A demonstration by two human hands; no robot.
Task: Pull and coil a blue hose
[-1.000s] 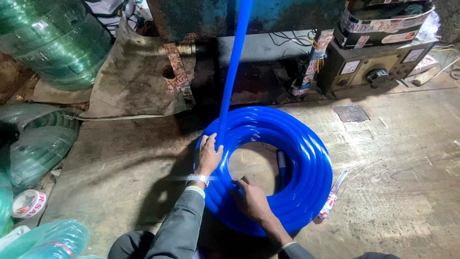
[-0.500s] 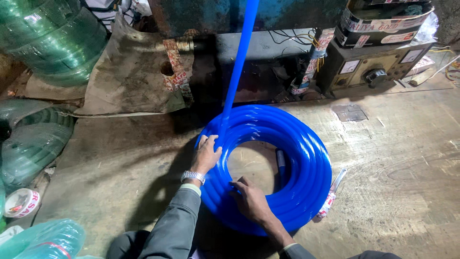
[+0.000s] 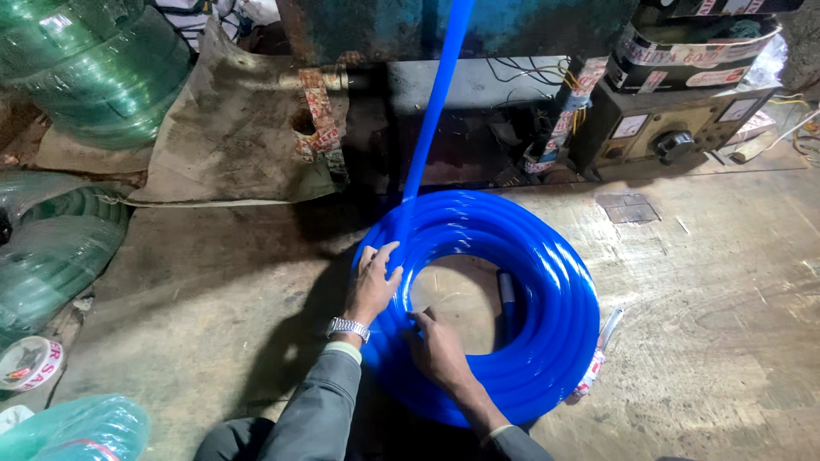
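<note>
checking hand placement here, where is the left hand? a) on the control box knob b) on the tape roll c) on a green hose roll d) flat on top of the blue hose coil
d: the left hand lies on the blue hose coil, at its left side.

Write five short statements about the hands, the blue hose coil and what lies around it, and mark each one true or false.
1. The left hand rests on the near-left side of the blue hose coil. True.
2. The right hand holds a roll of tape. False: it lies on the coil's inner edge; the tape roll sits on the floor far to the left.
3. A strand of blue hose rises from the coil towards the top of the picture. True.
4. The wristwatch is on the right wrist. False: it is on the left wrist.
5. The hose coils stacked at upper left are red. False: they are green.
</note>
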